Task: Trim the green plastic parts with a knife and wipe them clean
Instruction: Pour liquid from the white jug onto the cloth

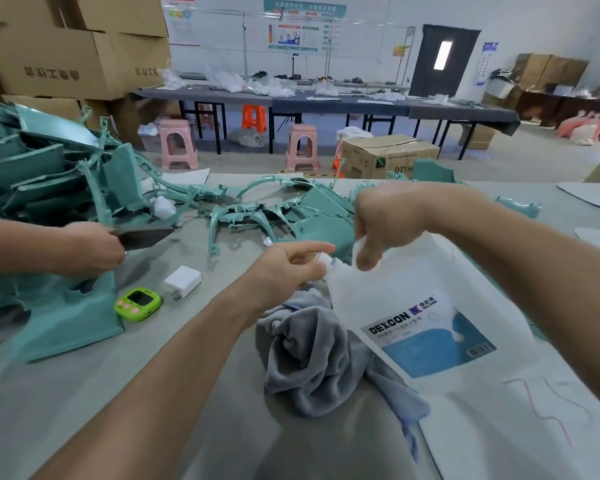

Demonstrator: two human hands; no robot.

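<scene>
A white plastic jug (430, 306) with a blue DEXCON label lies tilted on the table, neck pointing left. My right hand (388, 220) grips its handle from above. My left hand (291, 265) pinches the white cap (325, 259) at the jug's neck. A crumpled grey cloth (309, 358) lies under the neck and my left wrist. Green plastic parts are heaped at the left (49, 174), thin green frames (257, 209) lie beyond my hands, and a large green panel (66, 317) sits at the near left. Another person's hand (94, 247) holds a dark knife (142, 235) over that panel.
A green timer (138, 304) and a white charger (182, 282) lie between the panel and my left arm. Stacked cardboard boxes (66, 46) rise at the back left. Pink and orange stools (177, 143) and long dark tables (326, 98) stand beyond the table's far edge.
</scene>
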